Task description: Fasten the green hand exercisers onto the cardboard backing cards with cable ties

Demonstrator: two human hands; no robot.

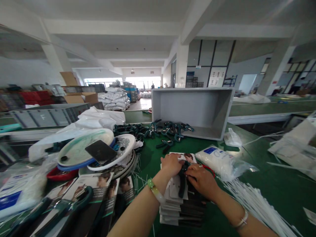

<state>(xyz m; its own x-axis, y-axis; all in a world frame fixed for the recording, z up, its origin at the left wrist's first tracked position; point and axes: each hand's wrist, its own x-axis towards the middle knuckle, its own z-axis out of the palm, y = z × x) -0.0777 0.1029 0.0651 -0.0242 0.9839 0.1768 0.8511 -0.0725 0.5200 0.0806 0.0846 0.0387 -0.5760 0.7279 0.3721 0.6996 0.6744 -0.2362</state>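
Observation:
Both hands meet over a tall stack of printed cards (172,205) on the green table. My left hand (171,164), below a green bangle, has its fingers closed on the upper left of a dark clamp (182,184). From the right, my right hand (201,179) has its fingers bent round the clamp's upper right side. The clamp lies on the top card, its handle pointing down toward me. Part of it is hidden by the fingers.
White zip ties (256,204) and a bag of white material (219,161) lie right. Behind, dark clamps (168,130) spill from a tipped grey crate (190,112). At left are round trays (84,151) and clamps on cards (74,210).

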